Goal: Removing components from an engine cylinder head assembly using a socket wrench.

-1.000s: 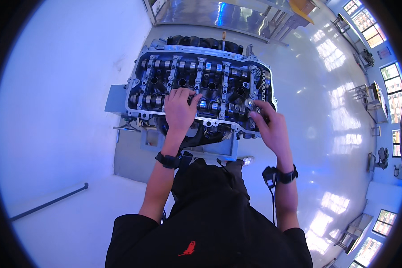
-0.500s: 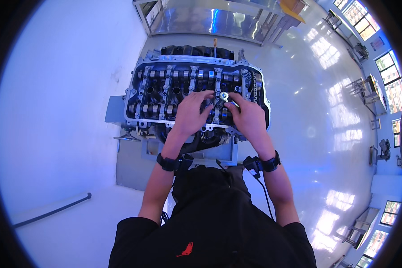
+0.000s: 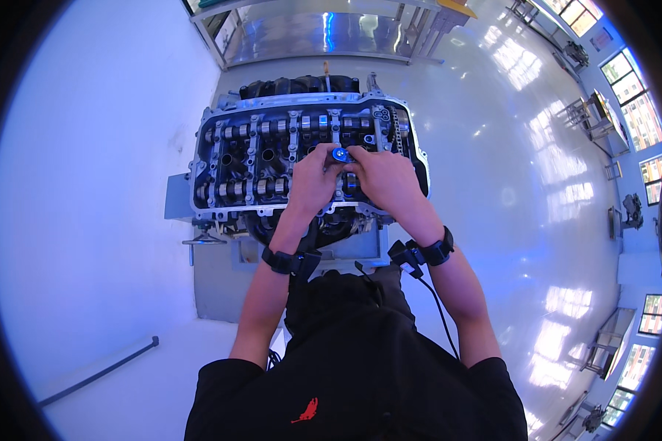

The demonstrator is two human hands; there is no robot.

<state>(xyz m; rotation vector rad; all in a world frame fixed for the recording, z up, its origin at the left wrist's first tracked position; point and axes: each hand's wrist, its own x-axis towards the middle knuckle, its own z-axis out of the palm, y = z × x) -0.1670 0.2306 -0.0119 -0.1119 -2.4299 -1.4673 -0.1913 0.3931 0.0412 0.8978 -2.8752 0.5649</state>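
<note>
An engine's open cylinder head (image 3: 279, 136) lies before me, its camshafts with shiny lobes, bearing caps and round plug wells exposed. Over its right-centre part, my left hand (image 3: 315, 180) and my right hand (image 3: 387, 178) meet at a small part with a round blue, metallic-looking top (image 3: 340, 155). The fingers of both hands are closed around this part from either side. Its lower portion is hidden by the fingers, so its kind cannot be made out. A timing chain (image 3: 397, 132) runs at the head's right end.
The engine sits on a grey stand with a handwheel (image 3: 204, 240) at its left. A white wall (image 3: 95, 169) rises on the left. Beyond the engine stands a metal workbench (image 3: 316, 37). A cable (image 3: 441, 316) hangs from my right wrist strap.
My left fingers have come together with the right ones at the small part, which has moved slightly left over the engine. The whole view has shifted, with the engine now further left.
</note>
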